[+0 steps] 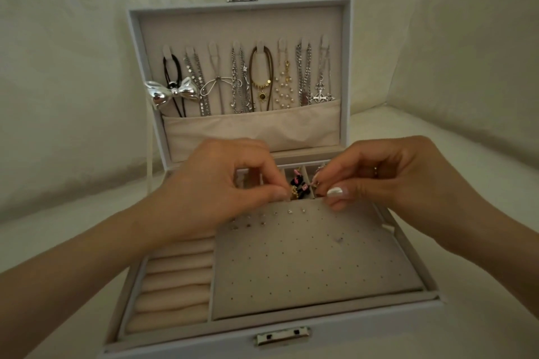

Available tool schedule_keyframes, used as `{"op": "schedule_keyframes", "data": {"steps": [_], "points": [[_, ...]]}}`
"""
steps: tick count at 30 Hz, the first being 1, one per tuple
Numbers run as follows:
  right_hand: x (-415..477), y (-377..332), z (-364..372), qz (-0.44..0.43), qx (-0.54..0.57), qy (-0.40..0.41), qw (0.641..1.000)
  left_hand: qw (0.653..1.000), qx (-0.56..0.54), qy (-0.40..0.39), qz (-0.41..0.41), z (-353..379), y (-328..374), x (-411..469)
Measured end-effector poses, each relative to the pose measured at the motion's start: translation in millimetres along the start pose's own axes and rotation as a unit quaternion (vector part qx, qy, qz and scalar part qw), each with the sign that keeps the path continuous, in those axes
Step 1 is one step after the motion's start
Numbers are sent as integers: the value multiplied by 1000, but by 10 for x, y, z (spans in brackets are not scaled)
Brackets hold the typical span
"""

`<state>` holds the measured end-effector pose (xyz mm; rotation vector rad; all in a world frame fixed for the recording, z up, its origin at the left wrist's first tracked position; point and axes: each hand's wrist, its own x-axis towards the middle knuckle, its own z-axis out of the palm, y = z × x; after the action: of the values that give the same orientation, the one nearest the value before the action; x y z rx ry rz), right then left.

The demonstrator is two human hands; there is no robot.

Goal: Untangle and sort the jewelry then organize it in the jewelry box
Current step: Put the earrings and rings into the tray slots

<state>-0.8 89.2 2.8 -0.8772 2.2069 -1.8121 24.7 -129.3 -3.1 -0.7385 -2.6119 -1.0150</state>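
Head view. Your left hand [221,183] has thumb and forefinger pressed together on a small gold piece [294,192], with the other fingers curled. Your right hand [388,181] pinches a tiny item [316,183] the same way; it's too small to identify. Can't tell if the two bits are linked. There's a ring [375,171] on a right finger.

Both pinches sit just apart, fingertip to fingertip, above the back compartments of the open jewelry box [350,329]. Black-and-pink pieces [299,182] lie in the compartment between your fingertips.

Just below both hands is the perforated earring pad [306,265], with stud earrings [262,218] in its top rows, nearest your left thumb. The ring rolls [175,280] run under your left wrist. The front latch [282,336] is between your forearms, nearest you.

Beyond your knuckles the lid [239,26] stands upright. Necklaces [242,81] hang from its hooks, tails tucked into the fabric pocket [250,128]. A silver bow pendant [172,92] is up and left of your left hand, overhanging the lid edge.

The box sits on pale patterned fabric [58,227].
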Motion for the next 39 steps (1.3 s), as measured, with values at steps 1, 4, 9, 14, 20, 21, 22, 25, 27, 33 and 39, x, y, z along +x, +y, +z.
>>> {"op": "schedule_keyframes", "data": {"steps": [1,4,9,14,20,21,22,25,27,33,39], "points": [[-5,-1,-3,-1,-2,-2,1000,1000,-16,10,-10,-43,-6,-14],[-9,11,-3,9,-6,-11,1000,999,-22,16,-22,-124,-68,-87],[8,23,38,-2,-67,-19,998,1000,-7,-18,-1,-44,-99,-161],[32,12,60,-9,-121,-15,992,1000,-14,-27,8,0,-82,-113],[18,14,90,-24,-147,-22,989,999,-14,-30,15,30,-58,-91],[14,17,92,-28,-148,-17,988,999,-12,-30,15,35,-51,-83],[13,19,92,-31,-147,-13,989,999,-11,-30,13,39,-43,-69],[10,36,96,-31,-142,-6,989,999,1,-34,20,68,-29,-26],[5,48,103,-31,-143,3,989,999,6,-42,30,100,-19,-5],[0,63,87,-22,-103,40,994,997,28,-52,54,159,26,54],[-3,64,82,-7,-43,59,997,994,70,-42,74,204,50,102]]}}
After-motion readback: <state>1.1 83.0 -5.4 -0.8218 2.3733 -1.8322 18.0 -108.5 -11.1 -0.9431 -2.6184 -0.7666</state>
